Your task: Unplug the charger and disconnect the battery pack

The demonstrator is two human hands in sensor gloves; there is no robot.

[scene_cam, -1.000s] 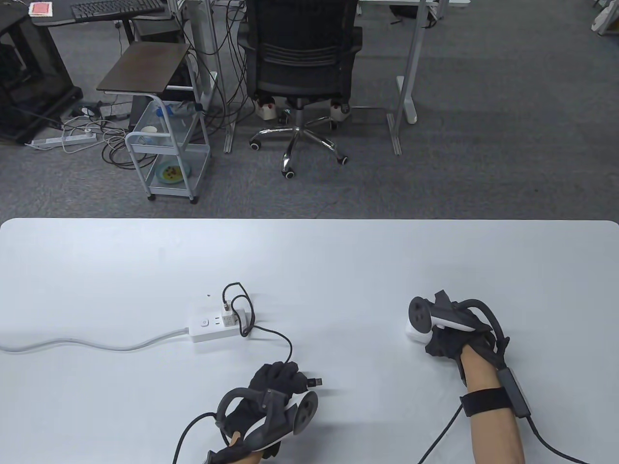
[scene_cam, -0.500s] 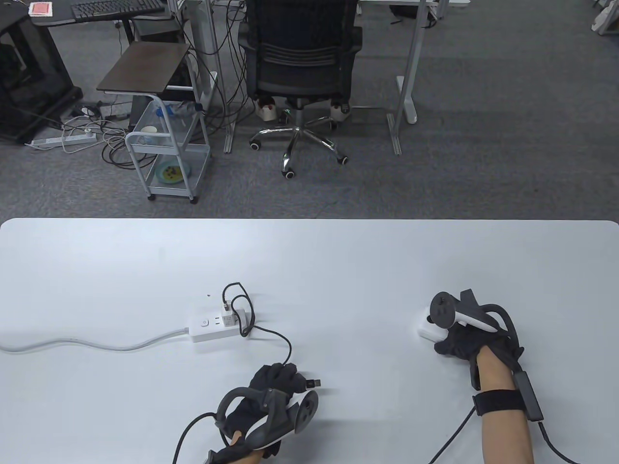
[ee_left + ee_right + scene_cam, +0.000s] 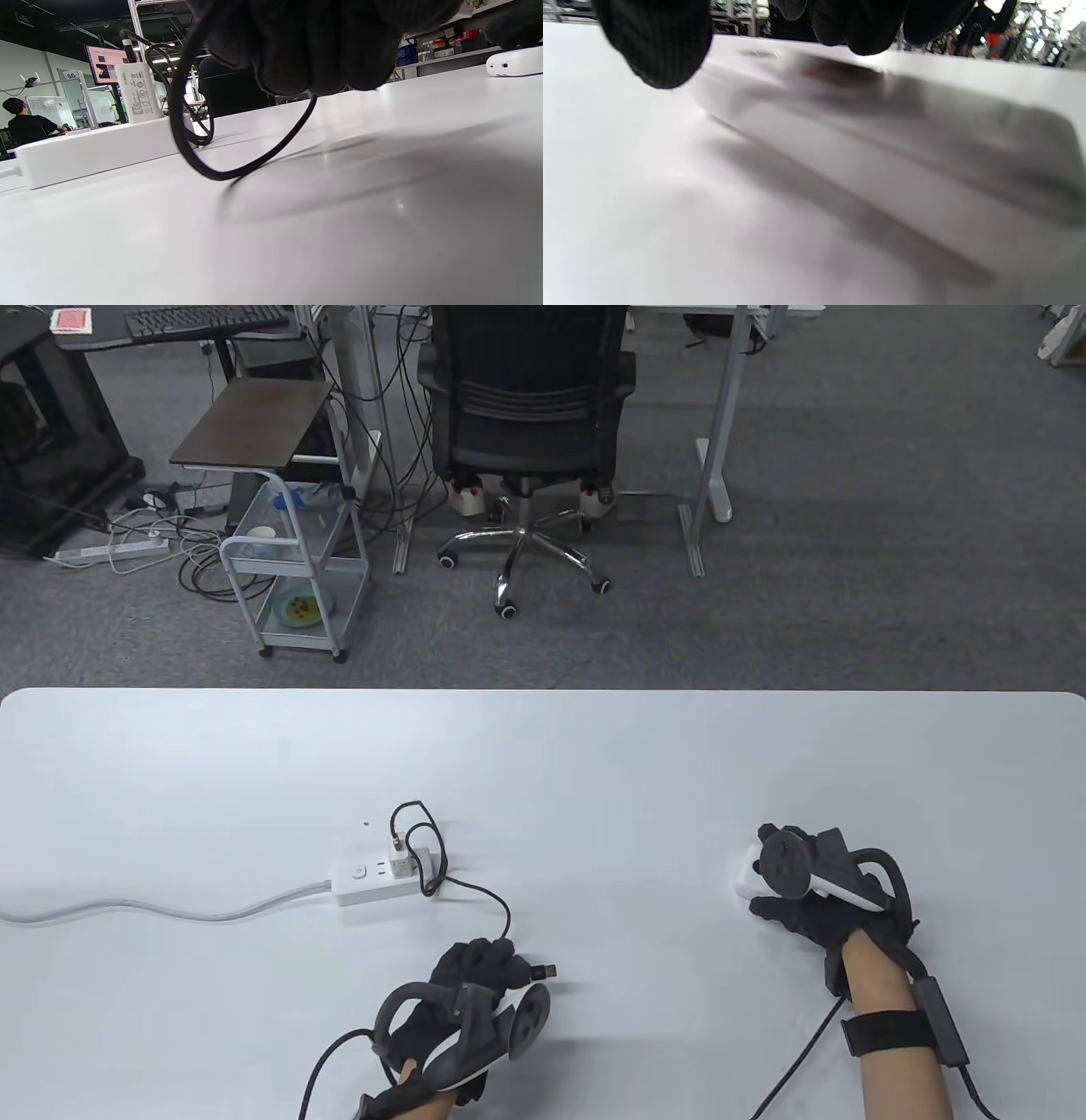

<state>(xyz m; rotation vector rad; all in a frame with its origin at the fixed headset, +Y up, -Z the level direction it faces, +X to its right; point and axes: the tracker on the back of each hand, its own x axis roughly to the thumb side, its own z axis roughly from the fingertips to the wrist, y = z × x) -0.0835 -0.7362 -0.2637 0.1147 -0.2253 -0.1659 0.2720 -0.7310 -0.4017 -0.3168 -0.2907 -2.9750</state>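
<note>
Well beyond the left hand (image 3: 479, 976) and a little to its left, the power strip (image 3: 373, 881) is lying with the charger (image 3: 400, 861) not yet pulled from its socket. From there the black cable (image 3: 485, 893) is looping back into the left hand, whose fingers are being kept curled tight around the cable's loose end, the plug (image 3: 547, 972) poking out on the side towards the right hand. The cable is already parted from the battery pack (image 3: 747, 875), which is being held down flat on the table (image 3: 594, 763) under the right hand (image 3: 806, 909), well apart from the left. How far those fingers are wrapped round it cannot be told. Judging by this, the pack is being set aside; it is best released gently, then the charger body should be gripped and drawn straight up while the strip is being steadied.
</note>
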